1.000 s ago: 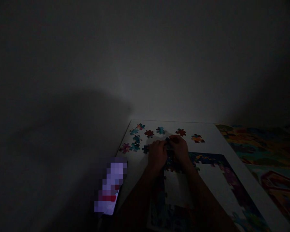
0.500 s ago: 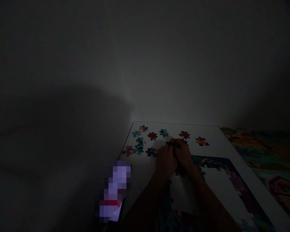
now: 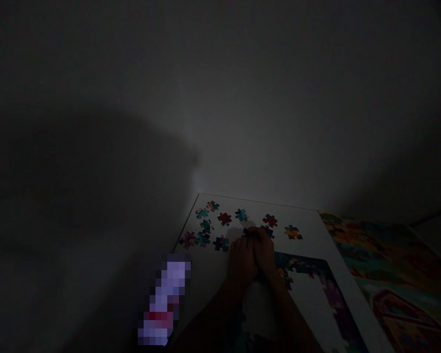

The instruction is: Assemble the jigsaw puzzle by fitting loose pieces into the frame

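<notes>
The left grip (image 3: 241, 262) and right grip (image 3: 265, 254) are squeezing closer together on a dark puzzle piece (image 3: 247, 232); which way it points is hidden.

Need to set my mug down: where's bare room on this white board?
Bare board lies right of the orange piece, beside the printed picture, and between the left hand and the pixelated object. The puzzle border's hollow middle is bare too. Teal pieces crowd the upper left.
</notes>
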A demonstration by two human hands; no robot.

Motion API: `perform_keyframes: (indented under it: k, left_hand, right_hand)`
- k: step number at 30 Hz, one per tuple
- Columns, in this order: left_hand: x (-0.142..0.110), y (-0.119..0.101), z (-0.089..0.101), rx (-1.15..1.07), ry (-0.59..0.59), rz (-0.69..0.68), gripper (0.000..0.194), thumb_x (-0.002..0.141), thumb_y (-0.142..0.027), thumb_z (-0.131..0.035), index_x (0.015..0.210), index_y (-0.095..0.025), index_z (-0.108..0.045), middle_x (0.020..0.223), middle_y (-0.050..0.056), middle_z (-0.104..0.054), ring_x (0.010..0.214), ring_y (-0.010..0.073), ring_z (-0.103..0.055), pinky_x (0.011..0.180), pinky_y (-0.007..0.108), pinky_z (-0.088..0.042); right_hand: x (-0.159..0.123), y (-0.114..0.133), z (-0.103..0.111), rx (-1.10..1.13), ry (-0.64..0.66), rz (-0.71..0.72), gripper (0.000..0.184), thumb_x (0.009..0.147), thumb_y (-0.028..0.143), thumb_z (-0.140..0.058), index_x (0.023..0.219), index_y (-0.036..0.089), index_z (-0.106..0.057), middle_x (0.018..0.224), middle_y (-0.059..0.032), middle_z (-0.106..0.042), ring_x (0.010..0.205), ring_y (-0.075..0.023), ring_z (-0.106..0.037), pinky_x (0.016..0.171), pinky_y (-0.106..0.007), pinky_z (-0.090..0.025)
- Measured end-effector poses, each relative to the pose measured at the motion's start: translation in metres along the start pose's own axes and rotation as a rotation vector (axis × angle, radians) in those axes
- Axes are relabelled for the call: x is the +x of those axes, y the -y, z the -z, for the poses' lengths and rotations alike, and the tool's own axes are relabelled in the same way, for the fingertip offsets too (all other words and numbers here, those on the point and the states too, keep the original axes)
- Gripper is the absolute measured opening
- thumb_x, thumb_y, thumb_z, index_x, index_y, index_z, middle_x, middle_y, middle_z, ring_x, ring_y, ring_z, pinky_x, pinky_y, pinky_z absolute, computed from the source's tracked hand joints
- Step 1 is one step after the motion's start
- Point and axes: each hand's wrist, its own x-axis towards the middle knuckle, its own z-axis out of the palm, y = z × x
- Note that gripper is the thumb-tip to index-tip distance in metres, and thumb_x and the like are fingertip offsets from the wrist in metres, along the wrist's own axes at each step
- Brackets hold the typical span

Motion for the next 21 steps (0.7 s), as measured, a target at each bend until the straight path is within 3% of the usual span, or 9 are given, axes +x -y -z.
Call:
perform_keyframes:
  k: [8, 17, 21]
  left_hand:
    - [-0.001, -0.006, -0.008, 0.02, -0.015, 0.036, 0.028, 0.089, -0.016, -0.048, 0.116, -0.016, -0.057, 0.107, 0.009, -0.06, 0.098, 0.0248, -0.053, 0.09, 0.039, -0.041]
    - [0.001, -0.006, -0.004, 0.004, 0.056, 0.042, 0.02, 0.091, -0.022, -0.048, 0.107, -0.016, -0.059, 0.103, 0.01, -0.059, 0.096, 0.0263, -0.051, 0.087, 0.042, -0.042]
    - [0.003, -0.007, -0.007, -0.055, 0.07, 0.054, 0.031, 0.092, -0.021, -0.05, 0.121, -0.014, -0.056, 0.109, 0.011, -0.06, 0.101, 0.0268, -0.053, 0.092, 0.044, -0.043]
  right_hand:
    - [-0.003, -0.005, 0.002, 0.007, 0.028, -0.048, 0.032, 0.075, 0.032, -0.045, 0.096, 0.019, -0.066, 0.098, -0.0099, -0.071, 0.092, -0.0254, -0.064, 0.088, -0.042, -0.048]
    - [-0.002, 0.003, 0.005, -0.071, -0.002, -0.112, 0.033, 0.076, 0.033, -0.043, 0.094, 0.019, -0.067, 0.098, -0.0106, -0.072, 0.09, -0.0262, -0.065, 0.083, -0.041, -0.048]
    - [-0.005, 0.021, 0.006, -0.068, -0.008, -0.035, 0.028, 0.08, 0.033, -0.046, 0.097, 0.02, -0.065, 0.101, -0.0099, -0.07, 0.094, -0.0245, -0.063, 0.087, -0.04, -0.047]
